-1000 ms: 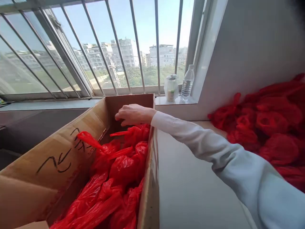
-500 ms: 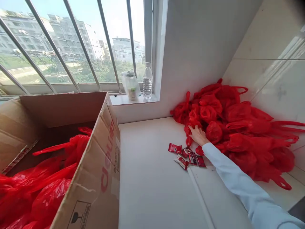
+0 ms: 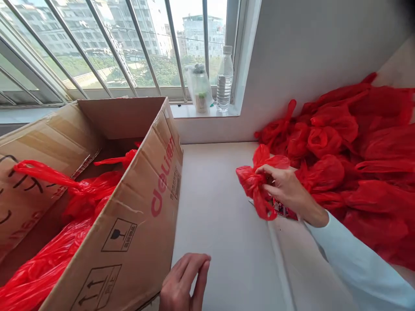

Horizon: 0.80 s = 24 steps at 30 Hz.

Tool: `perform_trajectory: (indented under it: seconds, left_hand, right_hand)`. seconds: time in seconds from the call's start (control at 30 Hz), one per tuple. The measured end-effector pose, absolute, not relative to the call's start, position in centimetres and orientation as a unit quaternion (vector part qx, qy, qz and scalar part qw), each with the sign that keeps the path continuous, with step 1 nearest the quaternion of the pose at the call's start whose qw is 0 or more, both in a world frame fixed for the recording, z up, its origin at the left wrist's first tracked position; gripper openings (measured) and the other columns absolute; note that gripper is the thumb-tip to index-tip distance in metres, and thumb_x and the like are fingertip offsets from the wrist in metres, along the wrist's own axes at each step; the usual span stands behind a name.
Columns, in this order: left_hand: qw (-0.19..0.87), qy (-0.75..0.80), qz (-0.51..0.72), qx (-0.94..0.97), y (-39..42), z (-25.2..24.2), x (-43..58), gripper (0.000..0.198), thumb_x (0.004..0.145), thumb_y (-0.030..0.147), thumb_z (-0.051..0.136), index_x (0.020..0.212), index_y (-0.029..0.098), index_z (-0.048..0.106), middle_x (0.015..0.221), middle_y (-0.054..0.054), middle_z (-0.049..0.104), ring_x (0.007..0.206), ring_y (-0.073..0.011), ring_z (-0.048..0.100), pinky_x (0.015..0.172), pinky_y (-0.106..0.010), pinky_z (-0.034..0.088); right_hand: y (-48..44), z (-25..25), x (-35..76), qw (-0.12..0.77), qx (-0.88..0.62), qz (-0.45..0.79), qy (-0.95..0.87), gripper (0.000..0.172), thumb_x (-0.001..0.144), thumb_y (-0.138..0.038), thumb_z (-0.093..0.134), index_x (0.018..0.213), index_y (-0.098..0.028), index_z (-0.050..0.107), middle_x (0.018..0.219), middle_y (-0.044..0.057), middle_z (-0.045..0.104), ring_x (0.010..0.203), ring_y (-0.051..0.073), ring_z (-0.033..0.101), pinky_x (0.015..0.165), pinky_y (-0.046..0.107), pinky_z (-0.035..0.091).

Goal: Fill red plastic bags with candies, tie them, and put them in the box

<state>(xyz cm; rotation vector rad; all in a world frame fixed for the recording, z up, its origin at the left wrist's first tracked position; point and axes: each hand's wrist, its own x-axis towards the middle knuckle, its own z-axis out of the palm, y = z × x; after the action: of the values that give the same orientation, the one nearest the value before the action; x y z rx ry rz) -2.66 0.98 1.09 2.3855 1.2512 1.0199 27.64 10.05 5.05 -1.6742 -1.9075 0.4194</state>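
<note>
My right hand [image 3: 285, 188] grips a knotted red plastic bag [image 3: 251, 181] by its gathered top, above the white tabletop [image 3: 214, 207]. What is inside that bag cannot be made out. Beneath the hand, small candy packets [image 3: 283, 210] are partly covered. At the bottom, my left hand [image 3: 186, 280] is beside the cardboard box [image 3: 142, 229], its thumb and fingertips drawn together with nothing visible in them. Inside the box lie several red plastic bags [image 3: 78, 224].
A big pile of red bags [image 3: 366, 172] is heaped against the wall on the right. On the sill of the barred window stand a clear water bottle [image 3: 225, 80] and a bagged jar [image 3: 200, 90]. A pale strip [image 3: 279, 263] runs along the tabletop.
My right hand has come away from the pile with a red bag, now held over the candy packets. My left hand has entered at the bottom. The view has shifted toward the box.
</note>
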Motion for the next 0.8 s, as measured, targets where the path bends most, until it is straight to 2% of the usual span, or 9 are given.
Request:
perform_trajectory:
  seconds: [0.1,0.2,0.27,0.37,0.43,0.5,0.63,0.73,0.8]
  left_hand:
    - [0.136,0.474,0.360,0.792,1.6,2.4,-1.9,0.015,0.092,0.014,0.049,0.101,0.023,0.055,0.089,0.000,0.061,0.077,-0.0099,0.060,0.072,-0.020,0.047]
    - [0.183,0.501,0.297,0.792,2.0,1.4,-1.7,0.022,0.091,0.018,0.051,0.112,0.024,0.052,0.106,-0.003,0.057,0.095,-0.0127,0.059,0.083,-0.023,0.048]
    - [0.213,0.507,0.254,0.796,2.0,0.3,-1.7,0.031,0.090,0.019,0.052,0.120,0.025,0.047,0.117,-0.004,0.053,0.110,-0.0158,0.054,0.093,-0.029,0.047]
    - [0.216,0.508,0.243,0.798,2.1,-0.9,-1.6,0.038,0.090,0.017,0.052,0.126,0.026,0.043,0.126,-0.006,0.049,0.120,-0.0187,0.047,0.101,-0.035,0.044]
    - [0.206,0.503,0.241,0.804,2.5,-1.1,-1.4,0.042,0.090,0.014,0.050,0.129,0.026,0.041,0.127,-0.006,0.050,0.121,-0.0195,0.045,0.103,-0.037,0.043]
    - [0.202,0.496,0.226,0.814,3.0,-1.1,-1.3,0.046,0.089,0.012,0.050,0.132,0.026,0.039,0.126,-0.005,0.051,0.120,-0.0204,0.045,0.102,-0.039,0.043]
    - [0.222,0.500,0.203,0.812,3.5,-1.1,-1.4,0.048,0.087,0.013,0.053,0.132,0.024,0.039,0.123,-0.006,0.054,0.117,-0.0221,0.046,0.099,-0.042,0.044]
    - [0.226,0.500,0.211,0.809,3.4,-1.2,-1.7,0.039,0.086,0.011,0.054,0.122,0.023,0.047,0.118,-0.005,0.056,0.114,-0.0223,0.047,0.097,-0.041,0.045]
    - [0.222,0.505,0.222,0.804,3.5,-1.2,-1.7,0.023,0.086,0.012,0.055,0.105,0.022,0.055,0.105,-0.003,0.060,0.106,-0.0224,0.051,0.090,-0.039,0.047]
  right_hand:
    - [5.9,3.0,20.6,0.267,-0.579,0.201,-0.744,0.026,0.080,-0.006,0.045,0.097,-0.022,0.057,0.081,0.001,0.064,0.069,0.015,0.060,0.063,0.026,0.047]
    - [3.0,0.7,16.7,0.261,-0.537,0.284,-0.750,0.047,0.080,-0.003,0.046,0.124,-0.023,0.048,0.094,0.003,0.064,0.077,0.016,0.061,0.067,0.027,0.049]
    - [2.1,-0.1,16.6,0.305,-0.540,0.303,-0.724,0.051,0.084,-0.006,0.047,0.132,-0.026,0.042,0.104,0.003,0.063,0.082,0.015,0.061,0.069,0.027,0.051]
    - [2.0,-0.3,18.3,0.363,-0.583,0.249,-0.683,0.029,0.091,-0.014,0.045,0.115,-0.026,0.055,0.101,0.002,0.062,0.076,0.013,0.059,0.064,0.025,0.049]
    - [2.2,0.0,19.0,0.357,-0.580,0.214,-0.700,0.017,0.091,-0.016,0.047,0.099,-0.024,0.060,0.095,0.002,0.061,0.076,0.014,0.057,0.064,0.026,0.048]
    - [2.4,0.3,18.9,0.330,-0.562,0.178,-0.737,0.015,0.090,-0.016,0.050,0.096,-0.023,0.062,0.095,0.003,0.061,0.086,0.017,0.055,0.073,0.029,0.049]
    - [3.1,0.3,16.7,0.263,-0.548,0.100,-0.787,0.019,0.085,-0.021,0.060,0.104,-0.019,0.062,0.104,0.008,0.059,0.098,0.024,0.048,0.083,0.036,0.048]
    - [3.8,-0.1,15.6,0.226,-0.540,0.062,-0.808,0.005,0.085,-0.018,0.059,0.086,-0.018,0.065,0.091,0.008,0.061,0.091,0.023,0.048,0.078,0.036,0.046]
    - [4.1,-0.2,15.7,0.240,-0.532,0.055,-0.810,0.016,0.087,-0.012,0.054,0.076,-0.019,0.064,0.083,0.005,0.062,0.086,0.021,0.049,0.076,0.035,0.044]
